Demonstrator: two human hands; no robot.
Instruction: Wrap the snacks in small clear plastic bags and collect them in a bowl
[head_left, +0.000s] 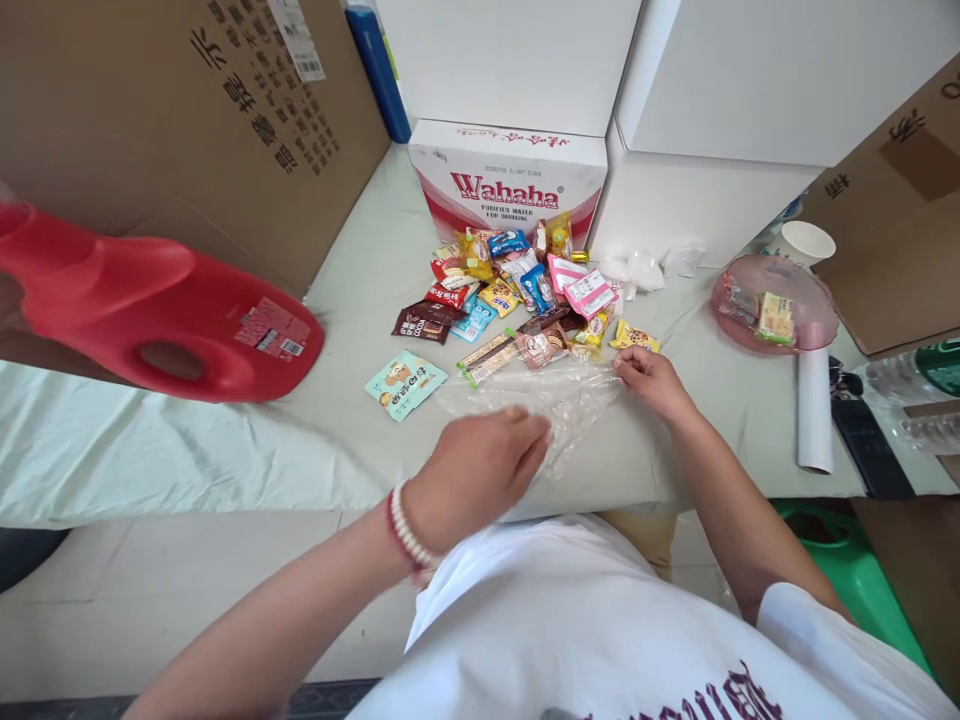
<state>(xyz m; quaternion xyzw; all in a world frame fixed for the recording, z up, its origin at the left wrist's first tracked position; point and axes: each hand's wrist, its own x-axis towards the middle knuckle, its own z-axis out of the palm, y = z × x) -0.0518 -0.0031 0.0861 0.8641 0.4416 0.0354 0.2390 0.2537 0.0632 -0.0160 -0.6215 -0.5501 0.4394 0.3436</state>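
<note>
A clear plastic bag point(574, 405) lies crumpled and flat on the cloth-covered table. My right hand point(652, 380) pinches its right edge between thumb and fingers. Over the bag's left part is my left hand point(484, 460), with a beaded bracelet at the wrist; its fingers are curled in, and whatever they hold is hidden. Just beyond the bag sits a heap of wrapped snacks point(517, 285). A yellow snack packet point(634, 338) lies by my right fingertips. Apart from the heap, a mint-green packet point(406, 384) rests to the left.
A red jug point(165, 310) lies at the left before a cardboard box point(187, 120). Behind the snacks stands a Wahaha water carton point(517, 185). On the right are a pink dish point(817, 320) with snacks, a paper cup point(804, 243), a white roll point(814, 415) and plastic bottles point(911, 375).
</note>
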